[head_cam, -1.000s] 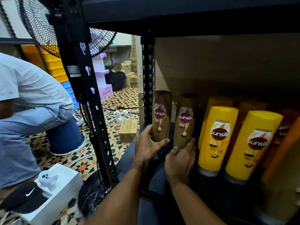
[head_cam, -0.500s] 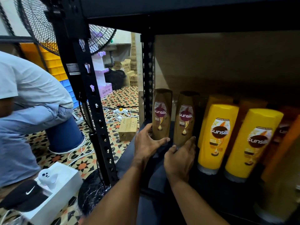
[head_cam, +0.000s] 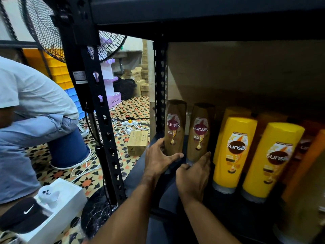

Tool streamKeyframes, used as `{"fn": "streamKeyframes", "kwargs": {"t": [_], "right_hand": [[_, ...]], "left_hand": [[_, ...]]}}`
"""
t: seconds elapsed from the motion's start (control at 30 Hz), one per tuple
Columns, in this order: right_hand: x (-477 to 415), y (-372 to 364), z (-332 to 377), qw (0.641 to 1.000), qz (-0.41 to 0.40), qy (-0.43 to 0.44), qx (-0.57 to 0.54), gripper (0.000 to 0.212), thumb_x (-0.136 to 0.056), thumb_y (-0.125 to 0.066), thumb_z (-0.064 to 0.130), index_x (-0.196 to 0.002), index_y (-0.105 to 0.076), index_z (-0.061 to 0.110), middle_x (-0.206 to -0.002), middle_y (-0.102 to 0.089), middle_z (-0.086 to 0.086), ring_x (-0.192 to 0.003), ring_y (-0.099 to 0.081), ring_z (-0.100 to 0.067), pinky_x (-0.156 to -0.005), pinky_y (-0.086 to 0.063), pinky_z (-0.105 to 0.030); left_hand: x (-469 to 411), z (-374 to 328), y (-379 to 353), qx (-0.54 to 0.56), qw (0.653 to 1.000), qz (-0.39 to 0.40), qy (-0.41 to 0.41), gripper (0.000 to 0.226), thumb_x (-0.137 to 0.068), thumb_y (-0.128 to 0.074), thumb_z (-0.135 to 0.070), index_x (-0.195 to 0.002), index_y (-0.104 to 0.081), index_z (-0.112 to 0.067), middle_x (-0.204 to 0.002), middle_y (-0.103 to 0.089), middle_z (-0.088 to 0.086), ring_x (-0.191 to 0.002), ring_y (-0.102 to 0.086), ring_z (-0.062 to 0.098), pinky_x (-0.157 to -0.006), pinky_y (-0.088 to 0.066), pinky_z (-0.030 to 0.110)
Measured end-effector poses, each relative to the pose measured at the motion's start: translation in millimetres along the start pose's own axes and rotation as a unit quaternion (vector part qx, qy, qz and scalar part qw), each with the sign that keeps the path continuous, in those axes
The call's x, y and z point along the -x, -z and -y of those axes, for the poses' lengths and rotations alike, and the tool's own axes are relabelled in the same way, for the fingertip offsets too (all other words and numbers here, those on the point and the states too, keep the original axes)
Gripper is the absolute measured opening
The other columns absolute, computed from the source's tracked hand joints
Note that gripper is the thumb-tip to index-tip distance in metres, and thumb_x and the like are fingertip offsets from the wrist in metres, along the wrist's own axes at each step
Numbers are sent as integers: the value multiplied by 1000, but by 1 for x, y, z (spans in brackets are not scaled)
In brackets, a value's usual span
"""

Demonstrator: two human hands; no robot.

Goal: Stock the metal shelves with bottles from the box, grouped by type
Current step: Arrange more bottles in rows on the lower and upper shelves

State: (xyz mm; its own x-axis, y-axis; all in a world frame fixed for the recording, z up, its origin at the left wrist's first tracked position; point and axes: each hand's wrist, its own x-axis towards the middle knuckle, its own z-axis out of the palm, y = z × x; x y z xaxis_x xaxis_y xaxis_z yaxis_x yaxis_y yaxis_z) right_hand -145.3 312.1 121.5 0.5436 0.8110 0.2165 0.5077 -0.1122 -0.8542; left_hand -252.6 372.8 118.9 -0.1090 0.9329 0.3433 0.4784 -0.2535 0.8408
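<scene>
I'm looking into a stockroom: black metal shelves (head_cam: 105, 138) carry one brand of bottle (head_cam: 233, 152), lined up in rows by colour. Past them I see stacked cartons (head_cam: 136, 76), stacked plastic bins (head_cam: 58, 71), a big fan (head_cam: 44, 32) and loose cables (head_cam: 123, 127) on a tiled floor (head_cam: 137, 106).

**One head-worn view, low and close to the shelf**

Your only camera sits on your head. It looks forward and a little down into a low bay of the black perforated-steel shelving (head_cam: 161, 85). It is near enough that your forearms fill the lower middle, and the brown plastic bottles (head_cam: 175, 127) stand just ahead. The wide lens also takes in the patterned tile floor (head_cam: 133, 106) off to your left. There is no second view to share anything with.
</scene>
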Motion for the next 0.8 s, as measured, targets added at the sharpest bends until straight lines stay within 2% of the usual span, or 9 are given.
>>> {"fn": "streamKeyframes", "kwargs": {"t": [0.13,0.23,0.3,0.4,0.57,0.67,0.8], "right_hand": [[5,8,0,1000,9,14,11,89,-86,-64,11,-158,-12,-2,-161,-26,-23,-147,-30,-35,-120,-30,-45],[17,23,0,999,41,20,28,90,-87,-66,13,-158,-12,0,-162,-24,-21,-149,-27,-33,-121,-28,-41],[33,35,0,995,83,33,38,91,-91,-65,16,-160,-6,7,-165,-20,-14,-151,-23,-28,-121,-26,-37],[59,58,-4,988,133,68,27,90,-94,-63,18,-161,-3,16,-166,-17,-7,-152,-20,-23,-121,-25,-35],[82,123,-29,976,162,147,-20,72,-89,-59,6,-151,-31,30,-148,-43,5,-136,-41,-10,-115,-36,-31],[85,170,-44,969,134,207,-25,61,-87,-56,2,-138,-43,33,-131,-49,12,-124,-47,-2,-104,-47,-36],[76,234,-63,970,69,231,-23,55,-85,-56,-1,-129,-49,30,-122,-49,14,-116,-50,-4,-97,-50,-38]], "left_hand": [[13,-3,4,-33,999,0,11,94,-59,-97,-41,-140,-55,-20,-127,-69,-6,-115,-63,7,-101,-52,25],[38,-5,11,-18,999,-10,33,101,-63,-97,-35,-147,-45,-17,-132,-65,-4,-122,-60,10,-108,-50,34],[59,-6,15,-9,999,-7,32,87,-68,-95,-30,-141,-49,-20,-126,-64,-7,-120,-61,10,-105,-52,35],[91,-19,22,25,999,11,23,61,-81,-86,-19,-133,-55,-24,-123,-65,-9,-120,-62,7,-101,-53,25],[144,-51,31,43,999,20,15,44,-87,-79,-12,-126,-62,-24,-118,-70,-12,-113,-64,0,-97,-54,22],[170,-76,28,38,998,37,14,41,-89,-77,-17,-127,-63,-25,-119,-69,-15,-112,-62,-6,-94,-50,14],[197,-116,4,49,996,70,-4,41,-90,-78,-20,-127,-63,-26,-122,-69,-16,-115,-62,-5,-100,-50,25]]}}
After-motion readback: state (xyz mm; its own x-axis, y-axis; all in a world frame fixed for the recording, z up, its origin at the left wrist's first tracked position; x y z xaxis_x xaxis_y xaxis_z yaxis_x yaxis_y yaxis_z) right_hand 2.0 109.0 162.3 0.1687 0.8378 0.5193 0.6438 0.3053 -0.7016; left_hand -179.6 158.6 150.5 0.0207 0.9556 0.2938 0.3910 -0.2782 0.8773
